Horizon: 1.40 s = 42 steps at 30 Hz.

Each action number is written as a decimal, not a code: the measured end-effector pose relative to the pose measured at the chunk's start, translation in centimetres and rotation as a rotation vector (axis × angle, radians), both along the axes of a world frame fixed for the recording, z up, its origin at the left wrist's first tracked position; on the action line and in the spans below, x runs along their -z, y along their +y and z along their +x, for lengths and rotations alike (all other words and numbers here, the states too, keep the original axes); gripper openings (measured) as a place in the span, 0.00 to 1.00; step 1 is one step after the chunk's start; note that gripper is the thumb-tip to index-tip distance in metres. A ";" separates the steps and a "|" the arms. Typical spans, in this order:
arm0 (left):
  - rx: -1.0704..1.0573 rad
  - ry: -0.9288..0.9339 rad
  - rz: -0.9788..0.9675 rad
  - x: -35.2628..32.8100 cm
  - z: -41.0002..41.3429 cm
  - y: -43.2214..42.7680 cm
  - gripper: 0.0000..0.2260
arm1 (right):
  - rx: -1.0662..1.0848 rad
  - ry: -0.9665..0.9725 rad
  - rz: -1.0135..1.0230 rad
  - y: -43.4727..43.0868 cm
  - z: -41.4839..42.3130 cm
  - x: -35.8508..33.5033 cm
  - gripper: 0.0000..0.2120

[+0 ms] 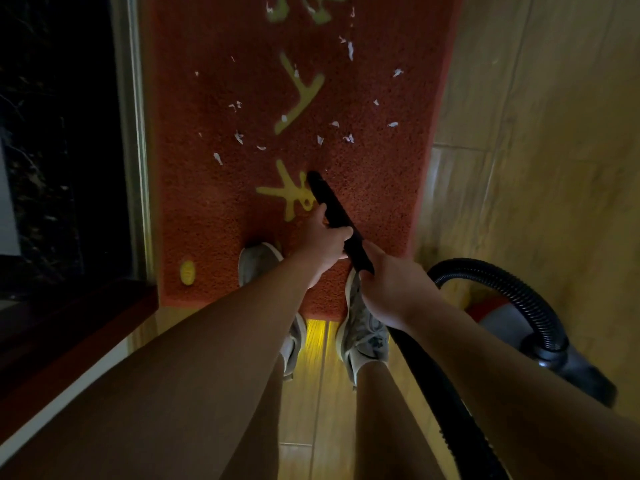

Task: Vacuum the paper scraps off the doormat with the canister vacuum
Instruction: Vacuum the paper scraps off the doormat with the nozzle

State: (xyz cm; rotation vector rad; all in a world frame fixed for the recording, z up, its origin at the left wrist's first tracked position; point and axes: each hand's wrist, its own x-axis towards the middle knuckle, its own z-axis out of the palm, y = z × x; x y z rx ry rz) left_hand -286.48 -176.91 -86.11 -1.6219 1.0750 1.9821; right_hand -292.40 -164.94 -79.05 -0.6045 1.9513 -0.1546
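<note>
A red doormat [381, 174] with yellow characters lies lengthwise ahead of me. Several white paper scraps [239, 136] are scattered over its middle and far part. A black vacuum nozzle tube [329, 206] slants down to the mat, its tip near a yellow character just short of the nearest scraps. My left hand [325, 242] grips the tube from the left. My right hand [394, 285] grips it lower down, where the hose starts. The canister vacuum [512, 327], red and grey, sits on the floor at my right with its ribbed black hose [519, 282] arching up from it.
My two feet in grey sneakers [363, 334] stand at the mat's near edge. A metal door threshold [135, 133] and a dark area run along the left side. Yellowish floor tiles [536, 133] lie to the right. A dark wooden edge [69, 327] crosses the lower left.
</note>
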 end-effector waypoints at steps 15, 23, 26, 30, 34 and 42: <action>0.048 0.039 -0.003 -0.4 -2.4 1.5 0.34 | 0.045 0.072 -0.008 2.0 -1.2 -0.5 0.20; 0.036 0.030 -0.018 -0.8 -2.5 1.3 0.34 | 0.052 0.051 -0.003 1.7 -1.6 -0.7 0.23; 0.021 0.026 -0.013 -0.7 -2.3 1.1 0.34 | 0.048 0.037 0.000 1.4 -1.5 -0.5 0.22; 0.011 0.028 -0.001 -0.7 -2.0 1.1 0.34 | 0.045 0.017 0.005 1.2 -1.3 -0.7 0.21; 0.001 0.028 -0.002 -0.8 -1.4 0.7 0.34 | 0.032 0.005 0.007 0.7 -1.0 -0.6 0.23; -0.037 -0.001 -0.047 -0.6 -0.5 -2.3 0.34 | 0.047 -0.029 0.013 -2.4 -0.3 -0.3 0.24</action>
